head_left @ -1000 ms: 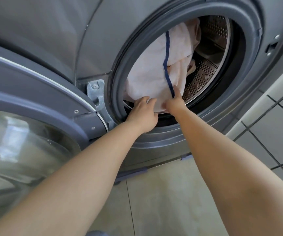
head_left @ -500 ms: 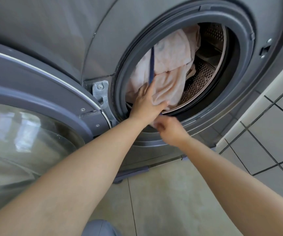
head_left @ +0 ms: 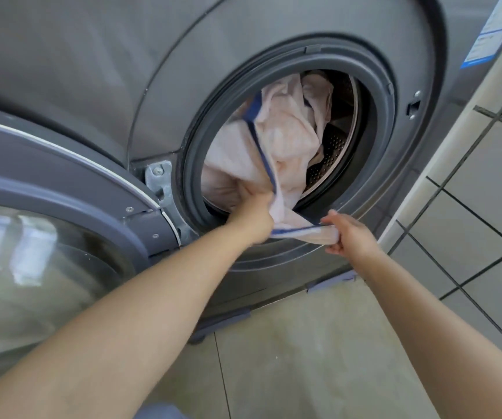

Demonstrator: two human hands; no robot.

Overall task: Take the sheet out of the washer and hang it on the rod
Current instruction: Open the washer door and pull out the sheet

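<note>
Bright, even daylight; soft shadows only. Pale reflections glare on door glass [head_left: 32, 261] at left. Drum [head_left: 338, 146] interior dim. Motion blur smears sheet [head_left: 277, 146] and both hands. Wide-angle distortion bends washer [head_left: 92, 71] front and tile lines near edges.

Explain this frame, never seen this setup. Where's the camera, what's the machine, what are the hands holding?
There is no robot: the camera sits on a person's head, looking forward and down along both bare arms. The grey machine is a front-loading washer with its door swung open to the left. A pale sheet with a dark blue edge fills the drum opening. The left hand grips the sheet at the lower rim. The right hand pinches a pulled-out corner outside the opening. Below is a tiled floor.
</note>
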